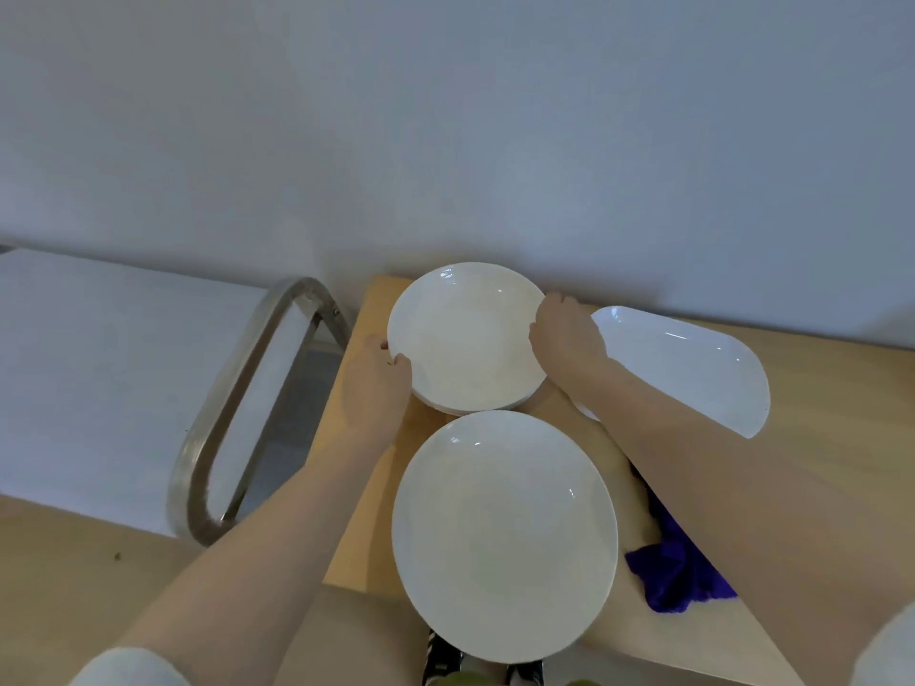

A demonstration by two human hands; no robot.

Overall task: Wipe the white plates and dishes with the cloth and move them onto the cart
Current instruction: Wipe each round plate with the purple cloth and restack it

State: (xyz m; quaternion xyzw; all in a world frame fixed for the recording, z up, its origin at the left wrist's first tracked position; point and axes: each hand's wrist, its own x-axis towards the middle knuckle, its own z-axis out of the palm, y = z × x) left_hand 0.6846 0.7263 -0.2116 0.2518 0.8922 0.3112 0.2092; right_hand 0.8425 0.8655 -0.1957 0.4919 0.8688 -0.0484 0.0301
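We find a light wooden table [817, 438] set against a pale wall, and we take it as our reference. At its far left corner sits a round white plate [465, 339], apparently topping a short stack, since further rims show beneath its near edge. The left hand [374, 388] grips this plate at its left rim, thumb curled over the lip and fingers under the edge. The right hand [567, 336] holds the opposite rim, fingers bent round it. We cannot tell whether the plate is lifted clear of the stack. On the table's near left part lies a second, larger round plate [505, 532], overhanging the near edge. Toward the table's far right rests a white oval dish [693, 368], partly covered by the right forearm. A blue cloth [678, 566] lies bunched on the table just right of the larger plate, untouched by either hand. Left of the table stands the cart [99, 378], its white top surface showing and its metal loop handle [237, 413] facing the table.
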